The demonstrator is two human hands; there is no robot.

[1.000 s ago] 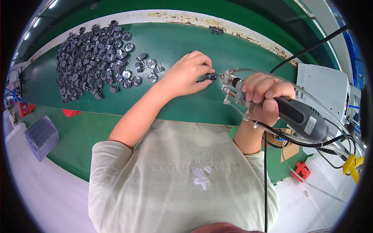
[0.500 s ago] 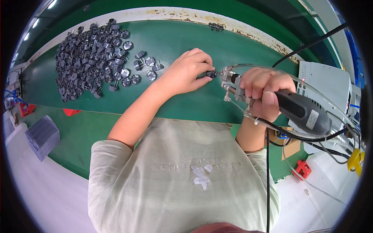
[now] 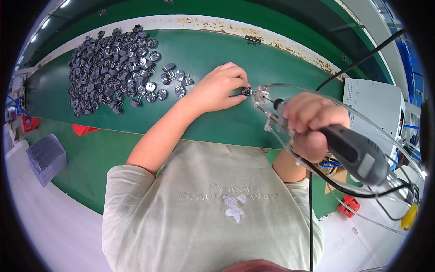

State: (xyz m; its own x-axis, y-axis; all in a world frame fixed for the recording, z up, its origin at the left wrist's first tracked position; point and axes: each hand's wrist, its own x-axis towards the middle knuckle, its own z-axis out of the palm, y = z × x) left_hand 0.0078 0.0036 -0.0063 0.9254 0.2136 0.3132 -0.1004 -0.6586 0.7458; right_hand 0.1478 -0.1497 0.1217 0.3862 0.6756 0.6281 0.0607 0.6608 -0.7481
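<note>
My left hand (image 3: 223,87) rests on the green bench top (image 3: 213,50) and pinches a small dark part (image 3: 247,92) between its fingertips. My right hand (image 3: 312,122) grips a grey powered hand tool (image 3: 358,154) with a black cord, fitted with a clear plastic frame. The tool's tip (image 3: 263,95) points left at the small part, almost touching it. A large heap of similar small dark parts (image 3: 106,68) lies at the far left of the bench, with a few loose ones near my left wrist.
A grey control box (image 3: 376,109) stands at the right edge with cables and clear tubing around it. A red object (image 3: 84,130) sits below the bench's front edge. A stack of grey trays (image 3: 45,156) lies at the lower left.
My right hand with the tool has shifted slightly; the tool tip stays at the small part held by my left hand.
</note>
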